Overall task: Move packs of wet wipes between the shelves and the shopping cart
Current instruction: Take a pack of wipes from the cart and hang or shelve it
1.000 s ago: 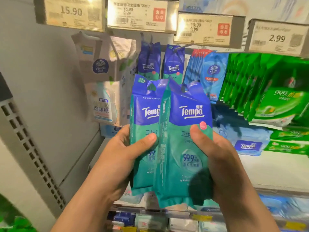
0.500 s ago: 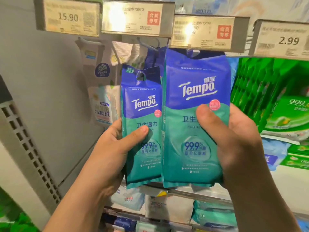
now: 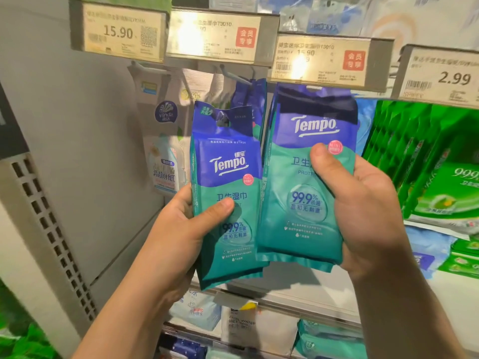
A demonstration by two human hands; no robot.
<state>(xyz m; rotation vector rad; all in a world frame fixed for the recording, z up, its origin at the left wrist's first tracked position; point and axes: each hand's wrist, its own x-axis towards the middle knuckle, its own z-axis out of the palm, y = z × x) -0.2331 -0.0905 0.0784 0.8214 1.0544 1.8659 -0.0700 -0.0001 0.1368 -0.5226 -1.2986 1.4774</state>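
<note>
Am holding left hand [image 3: 181, 229] pinching left Tempo pack [image 3: 228, 193], right hand [image 3: 363, 216] clamping right Tempo pack [image 3: 308, 182], both raised near peg hook [image 3: 233, 75]. Am aiming hang hole squarely at hook tip, threading one pack at time.

Two hands [image 3: 178, 234] [image 3: 368, 216], four price tags [image 3: 118, 32], several Tempo packs [image 3: 228, 182].
</note>
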